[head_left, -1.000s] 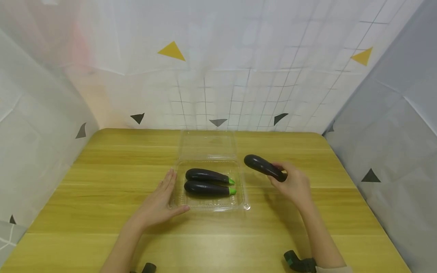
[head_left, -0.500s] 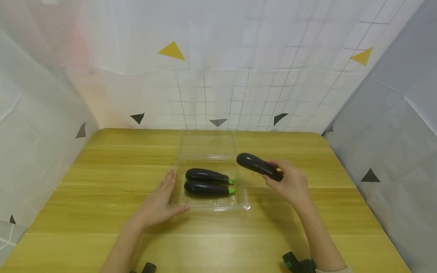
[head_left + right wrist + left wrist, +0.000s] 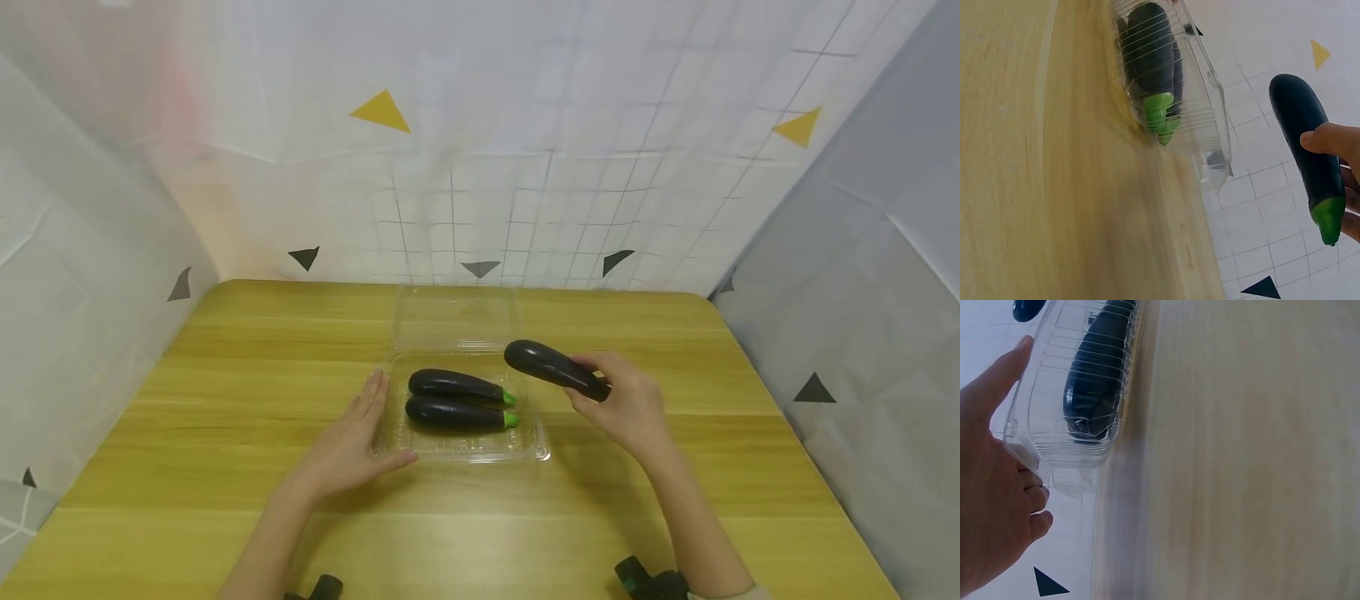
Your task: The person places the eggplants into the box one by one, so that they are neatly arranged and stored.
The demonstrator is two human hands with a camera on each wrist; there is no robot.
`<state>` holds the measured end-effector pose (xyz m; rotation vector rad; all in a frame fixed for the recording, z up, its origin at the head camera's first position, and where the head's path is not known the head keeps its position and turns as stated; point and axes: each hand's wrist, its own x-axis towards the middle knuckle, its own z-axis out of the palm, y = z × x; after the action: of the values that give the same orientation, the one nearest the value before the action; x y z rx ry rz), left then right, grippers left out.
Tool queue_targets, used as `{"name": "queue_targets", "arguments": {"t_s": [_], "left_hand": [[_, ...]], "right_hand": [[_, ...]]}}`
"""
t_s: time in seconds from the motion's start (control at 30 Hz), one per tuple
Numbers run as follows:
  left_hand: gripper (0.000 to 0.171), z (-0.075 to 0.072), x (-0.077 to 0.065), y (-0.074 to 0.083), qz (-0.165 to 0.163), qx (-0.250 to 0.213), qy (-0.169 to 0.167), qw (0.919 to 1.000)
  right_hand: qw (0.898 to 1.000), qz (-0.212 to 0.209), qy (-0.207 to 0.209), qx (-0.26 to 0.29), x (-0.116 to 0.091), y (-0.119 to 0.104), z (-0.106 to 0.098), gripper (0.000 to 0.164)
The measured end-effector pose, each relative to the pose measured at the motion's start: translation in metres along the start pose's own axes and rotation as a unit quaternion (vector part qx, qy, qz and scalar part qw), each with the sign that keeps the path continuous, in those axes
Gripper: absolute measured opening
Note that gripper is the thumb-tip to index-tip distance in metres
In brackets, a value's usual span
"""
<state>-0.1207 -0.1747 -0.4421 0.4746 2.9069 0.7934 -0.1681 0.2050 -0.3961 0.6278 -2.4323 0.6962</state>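
Left hand (image 3: 348, 446): fingers straight along the left side of the container, thumb reaching its near corner; it steadies without gripping, just as it did a second ago.
Left yellow triangle (image 3: 382, 111): plain printed mark on the pale backdrop (image 3: 262, 192), with faint grid lines to its right.
Container (image 3: 480, 456): clear ribbed plastic, standing on the wood-grain table (image 3: 225, 417), its lid (image 3: 456, 321) folded open at the back.
Far eggplant (image 3: 454, 385): lying in the container, green stem to the right, unmoved since the earlier frames.
Near eggplant (image 3: 454, 413): beside it, same direction, likewise unmoved.
Held eggplant (image 3: 543, 362): in the air, tilted, thick end leading left; a second ago it was wholly right of the container, now that end overlaps the right edge in the head view.
Right hand (image 3: 626, 404): gripping the held eggplant toward its green stem (image 3: 1329, 219), thumb against fingers; it has shifted left too.
Right yellow triangle (image 3: 798, 127): another plain printed mark.
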Motion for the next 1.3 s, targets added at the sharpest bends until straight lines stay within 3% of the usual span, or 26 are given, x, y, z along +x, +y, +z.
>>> {"name": "queue_targets", "arguments": {"t_s": [0.6,1.3], "left_hand": [[0.114,0.001,0.0,-0.001,-0.001,0.006,0.001,1.0],[0.114,0.001,0.001,-0.002,0.001,0.005,0.004,1.0]], "right_hand": [[0.998,-0.052,-0.006,0.039,0.007,-0.015,0.003,0.044],[0.992,-0.094,-0.029,0.078,0.016,-0.041,0.021,0.045]]}}
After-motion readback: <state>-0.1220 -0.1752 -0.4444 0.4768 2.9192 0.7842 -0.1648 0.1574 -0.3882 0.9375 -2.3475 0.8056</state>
